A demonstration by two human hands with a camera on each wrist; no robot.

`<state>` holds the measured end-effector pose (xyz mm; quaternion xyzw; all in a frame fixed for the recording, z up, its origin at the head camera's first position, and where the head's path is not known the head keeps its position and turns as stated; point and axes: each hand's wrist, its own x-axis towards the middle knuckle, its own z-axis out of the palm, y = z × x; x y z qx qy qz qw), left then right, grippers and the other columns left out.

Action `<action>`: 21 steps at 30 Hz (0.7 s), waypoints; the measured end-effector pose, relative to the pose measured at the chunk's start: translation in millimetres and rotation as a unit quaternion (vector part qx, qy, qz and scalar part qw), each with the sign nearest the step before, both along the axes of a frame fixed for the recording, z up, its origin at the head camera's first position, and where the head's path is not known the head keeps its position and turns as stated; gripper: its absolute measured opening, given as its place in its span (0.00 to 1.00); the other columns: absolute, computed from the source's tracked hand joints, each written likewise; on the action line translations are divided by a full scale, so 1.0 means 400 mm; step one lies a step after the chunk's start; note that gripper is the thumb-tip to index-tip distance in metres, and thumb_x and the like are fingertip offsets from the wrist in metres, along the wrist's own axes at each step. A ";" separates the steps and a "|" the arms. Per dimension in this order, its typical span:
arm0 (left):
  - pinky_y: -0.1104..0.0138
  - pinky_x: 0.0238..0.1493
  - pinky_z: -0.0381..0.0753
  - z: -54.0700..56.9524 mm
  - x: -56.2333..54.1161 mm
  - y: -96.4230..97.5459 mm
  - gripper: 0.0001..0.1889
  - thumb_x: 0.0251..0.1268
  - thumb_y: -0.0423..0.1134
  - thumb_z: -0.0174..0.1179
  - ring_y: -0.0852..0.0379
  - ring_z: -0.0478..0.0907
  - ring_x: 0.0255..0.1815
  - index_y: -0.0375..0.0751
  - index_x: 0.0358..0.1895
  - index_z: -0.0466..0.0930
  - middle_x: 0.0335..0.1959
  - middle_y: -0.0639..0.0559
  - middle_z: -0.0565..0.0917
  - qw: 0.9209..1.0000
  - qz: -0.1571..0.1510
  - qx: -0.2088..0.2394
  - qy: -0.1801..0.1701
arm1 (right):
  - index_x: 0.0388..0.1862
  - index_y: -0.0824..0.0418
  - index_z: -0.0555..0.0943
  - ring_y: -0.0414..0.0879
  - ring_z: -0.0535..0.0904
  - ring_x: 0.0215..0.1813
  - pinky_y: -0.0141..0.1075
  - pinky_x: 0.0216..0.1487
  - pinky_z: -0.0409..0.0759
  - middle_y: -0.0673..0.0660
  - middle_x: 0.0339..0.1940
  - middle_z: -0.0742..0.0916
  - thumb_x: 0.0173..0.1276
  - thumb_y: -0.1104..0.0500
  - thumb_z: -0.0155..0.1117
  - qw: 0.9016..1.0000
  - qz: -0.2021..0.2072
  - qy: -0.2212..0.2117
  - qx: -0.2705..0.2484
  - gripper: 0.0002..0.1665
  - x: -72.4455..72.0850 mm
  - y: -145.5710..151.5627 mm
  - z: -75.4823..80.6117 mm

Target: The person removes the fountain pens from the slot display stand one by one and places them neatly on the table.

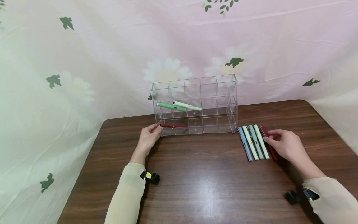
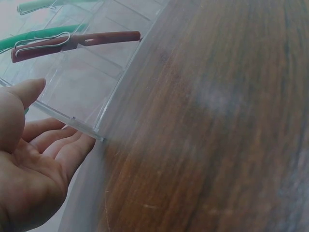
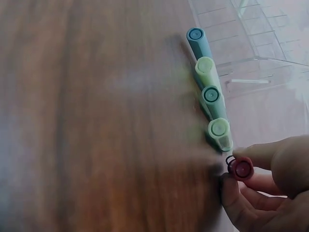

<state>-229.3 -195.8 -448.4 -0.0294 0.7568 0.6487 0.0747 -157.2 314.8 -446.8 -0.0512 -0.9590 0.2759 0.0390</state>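
My left hand grips the left front corner of a clear tiered organizer, thumb on one side of its wall and fingers on the other in the left wrist view. In the organizer's front tier lies a dark red pen with a wire clip. A green pen and a pale green pen lie on the tier behind. On the right, my right hand pinches a second dark red pen between thumb and fingers, at the right end of a row of pens.
Beside that pen lie a blue pen, a pale green pen, a grey-green pen and another pale green pen, side by side on the brown wooden table. A flowered cloth hangs behind the table.
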 end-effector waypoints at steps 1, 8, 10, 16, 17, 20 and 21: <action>0.57 0.76 0.79 0.000 0.000 0.000 0.29 0.87 0.36 0.53 0.41 0.75 0.78 0.25 0.81 0.62 0.77 0.30 0.74 1.000 0.000 0.000 0.000 | 0.56 0.76 0.84 0.48 0.80 0.32 0.35 0.31 0.73 0.66 0.33 0.91 0.79 0.52 0.69 1.000 -0.001 -0.001 0.001 0.25 -0.002 -0.001 0.000; 0.56 0.75 0.80 0.000 -0.001 0.000 0.28 0.87 0.36 0.53 0.41 0.77 0.77 0.26 0.81 0.64 0.76 0.31 0.76 1.000 0.005 -0.007 0.000 | 0.55 0.76 0.84 0.49 0.78 0.31 0.35 0.29 0.72 0.66 0.32 0.90 0.80 0.51 0.68 1.000 -0.010 -0.011 -0.003 0.26 -0.010 -0.008 0.000; 0.56 0.75 0.80 -0.002 -0.002 0.000 0.28 0.87 0.36 0.53 0.41 0.77 0.76 0.26 0.81 0.65 0.76 0.31 0.76 1.000 0.004 -0.007 0.001 | 0.56 0.76 0.84 0.50 0.79 0.32 0.35 0.29 0.72 0.66 0.31 0.90 0.80 0.51 0.67 1.000 -0.011 -0.012 -0.004 0.26 -0.010 -0.008 0.001; 0.56 0.75 0.80 -0.004 -0.002 -0.002 0.27 0.87 0.36 0.53 0.41 0.77 0.76 0.26 0.80 0.65 0.76 0.31 0.77 1.000 0.003 -0.008 0.004 | 0.58 0.76 0.84 0.53 0.80 0.35 0.35 0.31 0.72 0.70 0.35 0.90 0.81 0.51 0.66 1.000 -0.012 -0.008 -0.006 0.26 -0.006 -0.004 -0.001; 0.56 0.75 0.80 -0.004 -0.003 -0.002 0.27 0.87 0.36 0.53 0.42 0.77 0.76 0.26 0.80 0.65 0.76 0.31 0.77 1.000 0.003 -0.007 0.004 | 0.58 0.75 0.84 0.54 0.80 0.35 0.35 0.31 0.72 0.71 0.36 0.90 0.81 0.51 0.65 1.000 -0.013 -0.007 -0.007 0.26 -0.005 -0.003 -0.001; 0.56 0.75 0.80 -0.003 -0.003 -0.001 0.28 0.87 0.36 0.53 0.41 0.77 0.77 0.26 0.80 0.65 0.76 0.31 0.76 1.000 0.002 -0.003 0.003 | 0.60 0.76 0.83 0.50 0.80 0.33 0.34 0.29 0.72 0.68 0.35 0.90 0.82 0.51 0.64 1.000 -0.009 -0.007 -0.015 0.27 0.001 -0.003 -0.001; 0.56 0.75 0.80 -0.003 -0.004 -0.002 0.28 0.87 0.36 0.53 0.41 0.76 0.77 0.26 0.81 0.65 0.76 0.31 0.76 1.000 0.001 -0.002 0.003 | 0.61 0.76 0.83 0.48 0.82 0.32 0.33 0.29 0.72 0.67 0.34 0.91 0.83 0.51 0.63 1.000 -0.007 -0.008 -0.019 0.27 0.004 -0.002 0.001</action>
